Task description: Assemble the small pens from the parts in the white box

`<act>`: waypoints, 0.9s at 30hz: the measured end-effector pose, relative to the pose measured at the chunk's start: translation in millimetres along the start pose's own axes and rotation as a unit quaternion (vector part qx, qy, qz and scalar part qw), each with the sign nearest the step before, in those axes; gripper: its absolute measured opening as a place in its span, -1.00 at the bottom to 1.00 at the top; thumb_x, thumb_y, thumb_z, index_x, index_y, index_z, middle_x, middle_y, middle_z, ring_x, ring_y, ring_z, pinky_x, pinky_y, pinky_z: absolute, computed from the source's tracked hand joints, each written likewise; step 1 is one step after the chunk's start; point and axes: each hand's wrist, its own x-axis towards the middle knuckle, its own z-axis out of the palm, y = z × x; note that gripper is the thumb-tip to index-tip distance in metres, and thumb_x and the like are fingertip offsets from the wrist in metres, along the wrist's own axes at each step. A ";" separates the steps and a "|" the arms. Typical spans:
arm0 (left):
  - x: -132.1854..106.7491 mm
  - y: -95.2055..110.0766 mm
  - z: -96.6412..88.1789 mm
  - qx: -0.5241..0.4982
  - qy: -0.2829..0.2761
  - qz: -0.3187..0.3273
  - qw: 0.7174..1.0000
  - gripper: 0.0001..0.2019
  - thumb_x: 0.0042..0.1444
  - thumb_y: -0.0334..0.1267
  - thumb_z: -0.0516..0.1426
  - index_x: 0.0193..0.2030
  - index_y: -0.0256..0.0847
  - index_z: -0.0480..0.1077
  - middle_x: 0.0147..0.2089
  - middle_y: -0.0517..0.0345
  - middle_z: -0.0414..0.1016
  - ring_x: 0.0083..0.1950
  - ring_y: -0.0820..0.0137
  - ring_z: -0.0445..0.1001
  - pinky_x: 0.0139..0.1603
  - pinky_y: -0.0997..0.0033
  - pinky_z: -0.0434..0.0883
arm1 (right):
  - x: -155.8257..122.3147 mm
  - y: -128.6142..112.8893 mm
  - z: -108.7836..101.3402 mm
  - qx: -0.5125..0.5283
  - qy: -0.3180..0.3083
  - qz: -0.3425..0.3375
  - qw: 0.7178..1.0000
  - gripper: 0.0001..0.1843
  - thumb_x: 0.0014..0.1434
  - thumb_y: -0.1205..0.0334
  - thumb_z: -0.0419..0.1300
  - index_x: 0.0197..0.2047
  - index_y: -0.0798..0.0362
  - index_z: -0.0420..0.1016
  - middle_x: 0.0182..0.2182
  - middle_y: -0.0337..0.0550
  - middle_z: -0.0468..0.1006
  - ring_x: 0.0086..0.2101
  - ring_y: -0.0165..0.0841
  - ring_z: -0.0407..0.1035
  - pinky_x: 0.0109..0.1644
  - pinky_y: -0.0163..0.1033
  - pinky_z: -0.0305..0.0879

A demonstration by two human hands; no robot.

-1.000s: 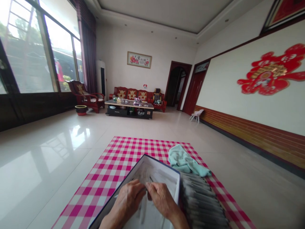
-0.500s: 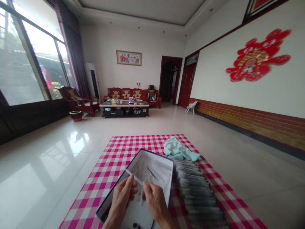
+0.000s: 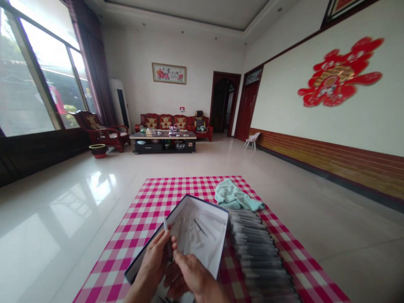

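Note:
My left hand (image 3: 153,264) is shut on a thin pen-like stick (image 3: 165,224), which stands nearly upright above my fingers. My right hand (image 3: 189,273) is close beside it, with fingers stretched toward the stick and nothing visible in them. Both hands are over the near edge of a shallow white box with a dark blue rim (image 3: 202,235). Several similar thin dark sticks lie inside it. To its right lies a long row of several grey sleeved items (image 3: 255,252). Part of the box's near end is hidden by my hands.
The box and row rest on a pink-and-white checked cloth (image 3: 164,193) on a glossy tiled floor. A crumpled pale teal towel (image 3: 235,197) lies at the box's far right corner. Far ahead stand a coffee table (image 3: 162,142) and red sofa (image 3: 164,122).
My hands have drawn apart slightly, and the stick has moved from between them into my left hand, now standing more upright. The view has tilted slightly upward.

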 end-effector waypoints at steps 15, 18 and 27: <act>-14.1 -17.2 -8.9 0.545 -0.060 0.159 0.821 -0.72 0.19 -0.18 -0.04 -0.36 -0.12 0.47 -0.54 0.13 0.50 -0.41 0.33 0.52 -0.45 0.51 0.22 | 44.2 23.0 -76.7 -0.496 0.116 -0.071 0.857 -0.74 0.00 0.50 0.00 -0.40 0.13 0.51 -0.33 0.02 0.51 -0.30 -0.20 0.41 -0.25 -0.22 0.23; -12.1 -20.2 -9.7 0.573 -0.059 0.162 0.801 -0.70 0.20 -0.17 -0.06 -0.10 -0.05 0.47 -0.40 0.08 0.60 -0.28 0.25 0.57 -0.39 0.47 0.30 | 42.9 27.3 -77.0 -0.493 0.116 -0.090 0.858 -0.73 -0.01 0.51 -0.01 -0.39 0.12 0.49 -0.32 0.01 0.50 -0.27 -0.20 0.41 -0.21 -0.21 0.24; -15.1 -13.6 -7.0 0.563 -0.080 0.213 0.794 -0.70 0.20 -0.29 -0.06 -0.09 -0.12 0.47 -0.35 0.10 0.60 -0.30 0.31 0.56 -0.34 0.45 0.33 | 20.8 9.6 -78.9 -0.394 0.173 -0.176 0.886 -0.77 0.14 0.43 -0.04 -0.19 0.09 0.38 -0.30 -0.11 0.52 -0.28 -0.36 0.41 -0.20 -0.35 0.26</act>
